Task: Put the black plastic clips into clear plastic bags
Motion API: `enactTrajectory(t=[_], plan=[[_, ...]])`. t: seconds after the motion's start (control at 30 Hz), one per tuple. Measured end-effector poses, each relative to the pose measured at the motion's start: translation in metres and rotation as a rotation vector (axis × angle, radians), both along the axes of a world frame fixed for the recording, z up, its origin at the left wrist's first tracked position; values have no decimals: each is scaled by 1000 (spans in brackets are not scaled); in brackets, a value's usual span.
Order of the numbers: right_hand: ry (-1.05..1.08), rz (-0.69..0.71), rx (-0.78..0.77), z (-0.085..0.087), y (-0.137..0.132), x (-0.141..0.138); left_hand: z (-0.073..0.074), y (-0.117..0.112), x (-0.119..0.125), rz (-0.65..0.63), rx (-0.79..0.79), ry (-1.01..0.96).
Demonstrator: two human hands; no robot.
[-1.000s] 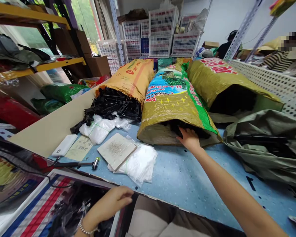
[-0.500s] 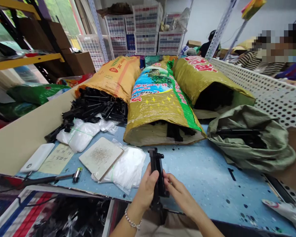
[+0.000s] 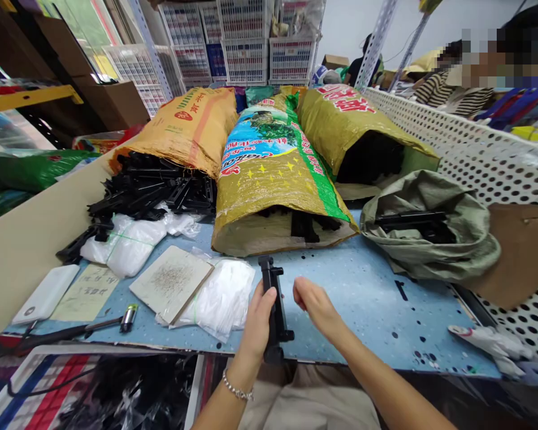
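My left hand [image 3: 260, 319] is wrapped round a long black plastic part [image 3: 275, 310] with short pegs on its right side, held upright at the front edge of the blue worktop [image 3: 341, 298]. To its right, apart from the part, my right hand [image 3: 316, 301] is closed with fingers curled; whatever it may hold is hidden. Just left of my left hand lies a stack of clear plastic bags [image 3: 226, 295], partly under a square tile [image 3: 173, 280] dotted with brown specks. Behind the part, a yellow-green woven sack [image 3: 269, 191] gapes open, with black pieces inside.
An orange sack [image 3: 183, 128] spills black parts [image 3: 147, 188] at the left. Farther right are another woven sack [image 3: 354, 119] and a grey-green sack [image 3: 430, 263]. A white power bank [image 3: 47, 292] and a small metal cylinder [image 3: 128, 318] lie left. A perforated white wall [image 3: 475, 143] borders the right.
My right hand has come off the black part and moved right, its fingers now curled. The left hand keeps hold of the part. The camera view has shifted.
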State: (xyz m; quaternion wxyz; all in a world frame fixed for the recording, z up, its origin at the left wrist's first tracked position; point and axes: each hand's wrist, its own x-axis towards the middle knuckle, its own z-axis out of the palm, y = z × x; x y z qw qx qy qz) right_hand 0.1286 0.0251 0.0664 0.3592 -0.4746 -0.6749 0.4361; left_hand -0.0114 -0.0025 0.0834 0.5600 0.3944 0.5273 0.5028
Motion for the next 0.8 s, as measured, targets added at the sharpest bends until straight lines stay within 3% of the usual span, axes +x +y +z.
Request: enactTrajectory(t=[0.13,0.2,0.3,0.33,0.4,0.43,0.5,0.57,0.67,0.73,0.8], plan=[[-291,150,367,-25,-47,13,-9,7,-5,16,-59,9],[-389,195,454,-33,-47,19,-18,9,-3,6,-92,-28],[-546,167,414,-27,-2,27,-42,8,8,25,-63,-5],[-614,92,377,-21,23,29,-51,6,15,24,-27,47],[-807,-237,236,-6,76,33,-70,1,29,-19,57,182],[-841,-329,207,1,100,34,-78,-2,36,-51,96,252],[-873,-414,152,10,136,37,-88,-4,45,-111,152,367],[-866,-420,116,10,148,41,-89,-1,45,-127,184,425],[-837,-409,96,0,117,41,-73,13,35,-132,174,319],[-767,-366,138,-7,74,37,-57,25,29,-107,118,118],[-533,-225,289,-8,29,32,-41,35,27,-13,46,-72]])
